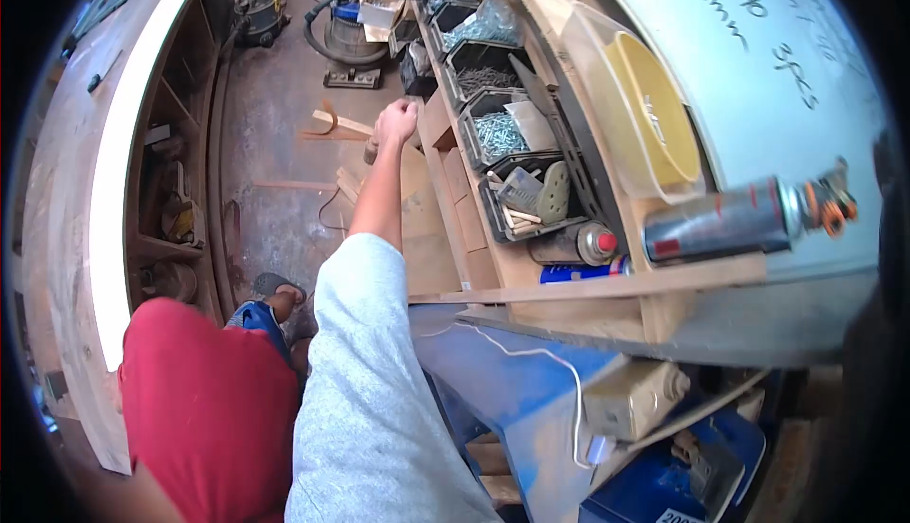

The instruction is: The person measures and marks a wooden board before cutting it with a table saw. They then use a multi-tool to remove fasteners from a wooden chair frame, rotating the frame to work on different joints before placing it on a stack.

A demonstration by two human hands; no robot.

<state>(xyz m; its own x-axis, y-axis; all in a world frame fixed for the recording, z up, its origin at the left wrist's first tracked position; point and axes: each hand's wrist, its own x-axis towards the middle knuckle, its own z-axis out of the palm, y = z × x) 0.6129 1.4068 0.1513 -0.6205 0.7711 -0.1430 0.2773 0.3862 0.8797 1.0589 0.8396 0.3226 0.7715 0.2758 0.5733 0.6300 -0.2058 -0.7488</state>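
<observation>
My right hand reaches far forward at the end of a grey sleeve, its fingers closed. What it grips, if anything, is too small and partly hidden to make out. It is beside the left side of the wooden shelf unit, close to its black bins. A bin of silvery screws lies to the right of the hand, with a bin of darker nails or screws farther back. Below the hand, a brownish board leans along the shelf. My left hand is out of view.
A person in red is close on the left, a sandalled foot on the floor. Wood offcuts and a vacuum cleaner lie ahead. A torch canister rests on the shelf at right, near a yellow container.
</observation>
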